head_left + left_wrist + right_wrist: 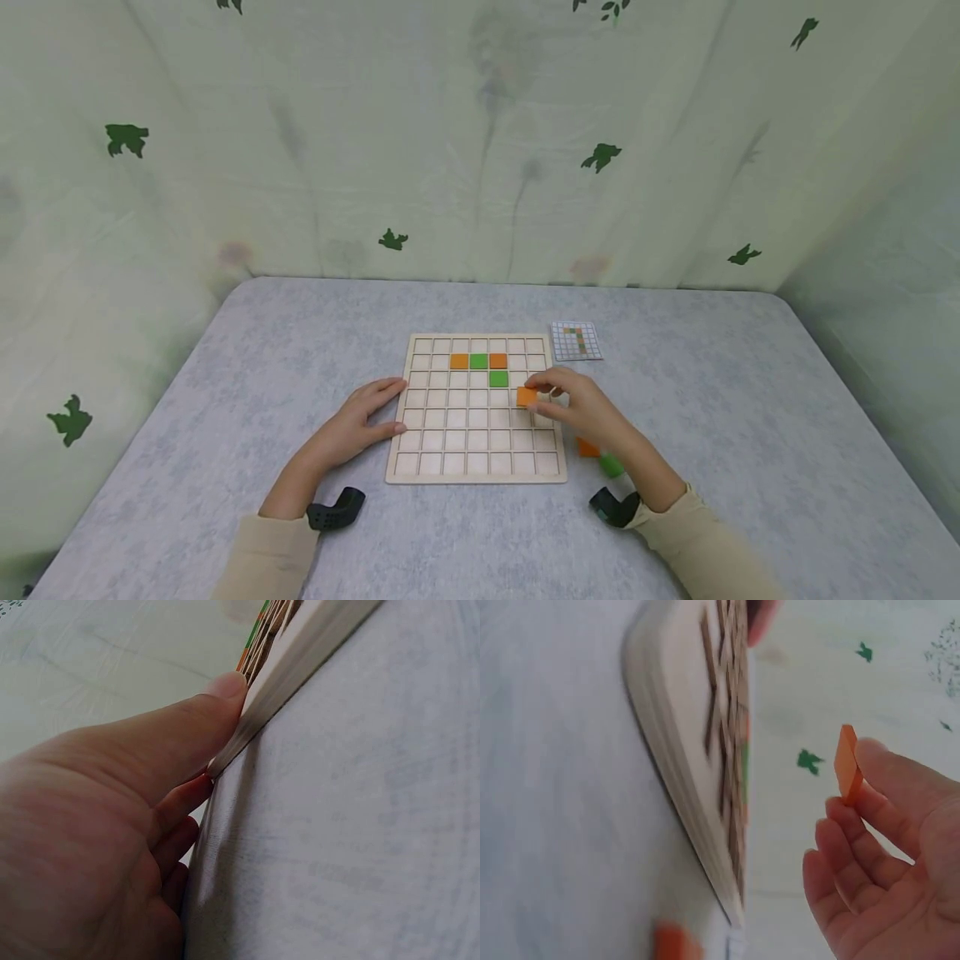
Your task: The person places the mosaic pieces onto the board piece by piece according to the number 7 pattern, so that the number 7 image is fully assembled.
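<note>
A square wooden grid board [476, 481] lies flat on the table. In its upper rows sit an orange tile [459, 362], a green tile [478, 362] and another orange tile [498, 361] side by side, with a second green tile [498, 379] below the last. My right hand [583, 406] pinches a loose orange square tile [846, 765] between thumb and fingertips, over the board's right side. The right wrist view shows that tile held apart from the board, its thin edge visible. My left hand [356, 425] rests beside the board, thumb [225, 688] and fingertips touching its left edge.
A small printed pattern card [576, 341] lies just off the board's upper right corner. Near my right wrist are a loose orange tile [588, 448] and a loose green tile [611, 465]. A pale curtain [322, 167] with green leaf shapes hangs behind the grey table [315, 333].
</note>
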`<state>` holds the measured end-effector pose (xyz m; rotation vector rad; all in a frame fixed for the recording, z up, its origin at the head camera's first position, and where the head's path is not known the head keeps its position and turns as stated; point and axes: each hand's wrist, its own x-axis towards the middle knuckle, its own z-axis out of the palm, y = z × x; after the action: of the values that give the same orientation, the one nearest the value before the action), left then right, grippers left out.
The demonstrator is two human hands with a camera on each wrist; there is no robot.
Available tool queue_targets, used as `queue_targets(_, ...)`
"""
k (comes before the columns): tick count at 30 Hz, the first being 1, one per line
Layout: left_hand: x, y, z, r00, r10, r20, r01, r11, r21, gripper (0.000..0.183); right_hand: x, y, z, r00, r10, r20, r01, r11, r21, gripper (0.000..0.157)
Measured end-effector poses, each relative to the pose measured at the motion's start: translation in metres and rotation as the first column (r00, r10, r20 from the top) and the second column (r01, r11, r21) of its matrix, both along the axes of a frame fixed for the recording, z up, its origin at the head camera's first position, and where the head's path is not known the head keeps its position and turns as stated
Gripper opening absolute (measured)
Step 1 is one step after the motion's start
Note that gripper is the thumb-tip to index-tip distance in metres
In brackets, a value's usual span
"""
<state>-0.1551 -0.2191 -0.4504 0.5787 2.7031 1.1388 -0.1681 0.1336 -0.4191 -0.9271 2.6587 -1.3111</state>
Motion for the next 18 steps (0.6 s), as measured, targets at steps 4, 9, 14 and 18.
queue_targets(4,0.000,0.001,0.000,1.000,0.000,0.001,0.000,1.000,-0.002,0.070,-0.006,-0.016,-0.010,1.000,-0.009,-0.011,0.008,1.000,-0.017,0.026)
queue_targets(9,0.000,0.001,-0.001,1.000,0.006,0.002,-0.006,1.000,-0.009,0.071,-0.013,-0.029,-0.022,0.998,-0.058,-0.007,0.058,0.998,-0.011,0.027)
queue_targets(14,0.000,0.000,-0.001,1.000,0.006,0.003,-0.006,1.000,-0.013,0.071,-0.016,-0.036,-0.028,0.995,-0.090,0.038,0.089,0.996,0.031,0.023)
queue_targets(18,0.000,0.000,-0.001,1.000,0.007,0.005,-0.007,1.000,-0.015,0.071,-0.017,-0.041,-0.027,0.995,-0.095,0.037,0.092,0.994,0.062,0.021)
